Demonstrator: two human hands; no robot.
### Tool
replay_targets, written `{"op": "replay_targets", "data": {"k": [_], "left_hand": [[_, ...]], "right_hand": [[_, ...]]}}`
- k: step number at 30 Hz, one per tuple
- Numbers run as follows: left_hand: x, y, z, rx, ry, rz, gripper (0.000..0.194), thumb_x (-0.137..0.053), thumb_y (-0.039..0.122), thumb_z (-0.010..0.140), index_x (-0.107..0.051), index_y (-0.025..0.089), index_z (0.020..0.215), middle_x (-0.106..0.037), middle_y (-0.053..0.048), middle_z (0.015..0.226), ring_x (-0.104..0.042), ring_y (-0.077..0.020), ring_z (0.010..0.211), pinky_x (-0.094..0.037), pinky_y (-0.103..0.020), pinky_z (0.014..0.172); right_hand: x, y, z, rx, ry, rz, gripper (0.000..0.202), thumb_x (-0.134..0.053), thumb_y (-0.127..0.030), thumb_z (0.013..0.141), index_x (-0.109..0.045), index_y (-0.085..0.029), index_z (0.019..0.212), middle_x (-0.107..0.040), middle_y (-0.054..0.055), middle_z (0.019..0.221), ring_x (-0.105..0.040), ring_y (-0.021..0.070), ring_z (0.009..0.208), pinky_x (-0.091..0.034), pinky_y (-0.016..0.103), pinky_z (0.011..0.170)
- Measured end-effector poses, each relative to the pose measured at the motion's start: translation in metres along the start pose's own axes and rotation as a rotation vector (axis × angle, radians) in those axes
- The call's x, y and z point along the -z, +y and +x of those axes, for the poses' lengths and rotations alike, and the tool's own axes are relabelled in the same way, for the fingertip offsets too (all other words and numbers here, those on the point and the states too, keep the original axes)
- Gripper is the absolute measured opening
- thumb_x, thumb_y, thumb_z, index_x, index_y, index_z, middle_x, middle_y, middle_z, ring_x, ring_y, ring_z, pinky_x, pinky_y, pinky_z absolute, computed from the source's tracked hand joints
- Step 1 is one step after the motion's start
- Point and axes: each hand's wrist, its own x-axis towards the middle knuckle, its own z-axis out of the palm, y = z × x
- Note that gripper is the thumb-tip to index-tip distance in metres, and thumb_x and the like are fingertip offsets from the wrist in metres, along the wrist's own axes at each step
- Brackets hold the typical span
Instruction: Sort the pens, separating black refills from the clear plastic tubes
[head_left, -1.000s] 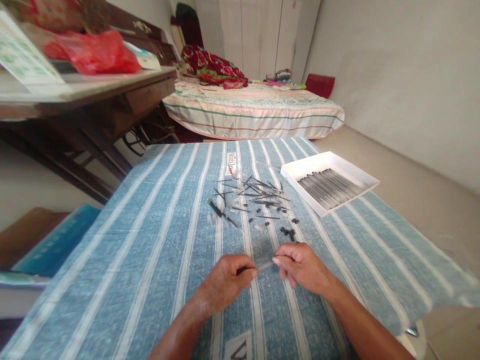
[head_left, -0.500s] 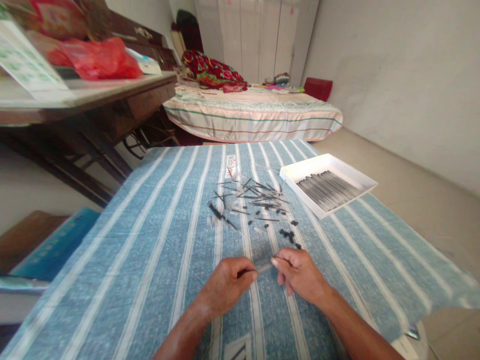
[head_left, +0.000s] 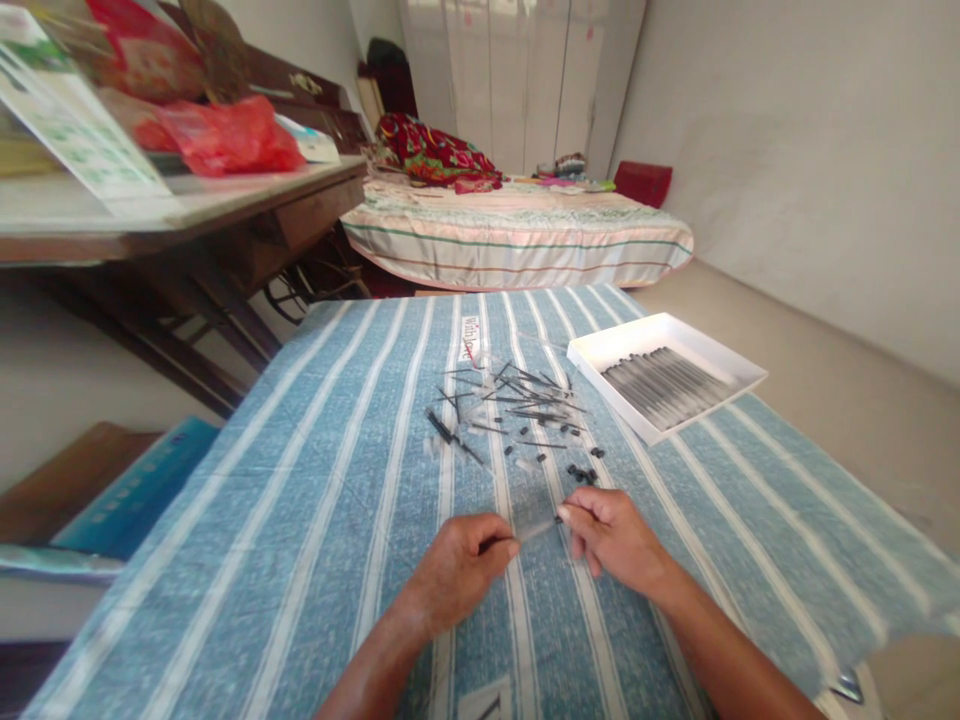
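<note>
My left hand (head_left: 463, 562) is closed in a pinch around one end of a thin clear tube (head_left: 535, 528), which looks like a pen barrel. At the tube's other end my right hand (head_left: 613, 535) pinches a small black plug (head_left: 558, 519) between thumb and fingertips. Whether the plug sits inside the tube is too small to tell. Beyond the hands lies a loose scatter of thin black rods (head_left: 534, 393), with clear pieces among them. Several short black plugs (head_left: 582, 474) lie just past my right hand.
A white open box (head_left: 651, 436) at the right holds a row of dark-filled clear tubes (head_left: 664, 385). Blue striped cloth (head_left: 300, 480) covers the table. A desk (head_left: 247, 200) with a red plastic bag (head_left: 232, 138) is at left; a bed (head_left: 517, 235) stands beyond.
My right hand has drawn slightly away from my left, showing more of the clear tube and the black plug at its end. The whole view has shifted a little.
</note>
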Motion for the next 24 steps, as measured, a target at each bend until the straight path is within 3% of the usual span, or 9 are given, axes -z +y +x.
{"op": "replay_targets", "data": {"k": [4, 7, 9, 12, 17, 20, 24], "left_hand": [[0.004, -0.002, 0.001, 0.035, 0.036, 0.012, 0.022, -0.043, 0.03, 0.075, -0.055, 0.015, 0.064, -0.047, 0.004, 0.056, -0.043, -0.0102, 0.054, -0.032, -0.022, 0.054], [0.005, -0.003, 0.002, 0.047, 0.046, 0.028, 0.023, -0.042, 0.03, 0.076, -0.056, 0.015, 0.065, -0.047, 0.004, 0.056, -0.043, -0.0097, 0.054, -0.032, -0.021, 0.054], [0.005, -0.004, 0.002, 0.037, 0.05, 0.049, 0.023, -0.042, 0.029, 0.076, -0.056, 0.016, 0.065, -0.047, 0.004, 0.057, -0.044, -0.0098, 0.055, -0.033, -0.021, 0.055], [0.005, -0.005, 0.003, 0.018, 0.057, 0.085, 0.024, -0.041, 0.029, 0.077, -0.056, 0.016, 0.064, -0.048, 0.004, 0.058, -0.046, -0.0103, 0.057, -0.033, -0.021, 0.056], [0.005, -0.004, 0.004, -0.001, 0.064, 0.113, 0.024, -0.041, 0.03, 0.076, -0.056, 0.016, 0.064, -0.048, 0.003, 0.058, -0.047, -0.0115, 0.059, -0.034, -0.021, 0.058], [0.005, -0.004, 0.005, -0.007, 0.057, 0.124, 0.024, -0.04, 0.031, 0.076, -0.056, 0.016, 0.065, -0.048, 0.003, 0.059, -0.047, -0.0116, 0.059, -0.034, -0.021, 0.057], [0.004, -0.004, 0.006, -0.009, 0.051, 0.138, 0.025, -0.04, 0.031, 0.076, -0.056, 0.016, 0.064, -0.047, 0.003, 0.057, -0.046, -0.0114, 0.058, -0.034, -0.021, 0.057]], "right_hand": [[0.007, -0.004, 0.015, 0.046, 0.062, -0.009, 0.022, -0.046, -0.033, 0.08, -0.051, -0.017, 0.065, -0.055, -0.004, 0.049, -0.044, 0.006, 0.029, -0.032, 0.017, 0.034], [0.012, -0.003, 0.027, 0.114, 0.184, -0.015, 0.024, -0.047, -0.033, 0.079, -0.056, -0.016, 0.094, -0.055, -0.005, 0.052, -0.044, 0.0071, 0.031, -0.035, 0.019, 0.036], [0.019, 0.001, 0.032, 0.161, 0.269, -0.075, 0.03, -0.047, -0.033, 0.079, -0.055, -0.017, 0.103, -0.054, -0.005, 0.053, -0.045, 0.0084, 0.035, -0.037, 0.02, 0.04], [0.038, 0.012, 0.029, 0.181, 0.318, -0.233, 0.021, -0.047, -0.03, 0.078, -0.061, -0.017, 0.087, -0.053, -0.003, 0.052, -0.05, 0.011, 0.045, -0.039, 0.022, 0.048], [0.071, 0.028, 0.009, 0.098, 0.262, -0.437, 0.019, -0.045, -0.026, 0.076, -0.06, -0.017, 0.068, -0.051, -0.003, 0.05, -0.049, 0.0121, 0.05, -0.037, 0.022, 0.052], [0.076, 0.033, -0.002, 0.039, 0.191, -0.443, 0.019, -0.045, -0.025, 0.075, -0.061, -0.017, 0.07, -0.049, -0.004, 0.049, -0.046, 0.0113, 0.047, -0.035, 0.021, 0.05], [0.066, 0.033, -0.004, 0.053, 0.126, -0.463, 0.016, -0.046, -0.024, 0.075, -0.06, -0.018, 0.069, -0.05, -0.003, 0.053, -0.047, 0.0113, 0.052, -0.034, 0.021, 0.053]]}}
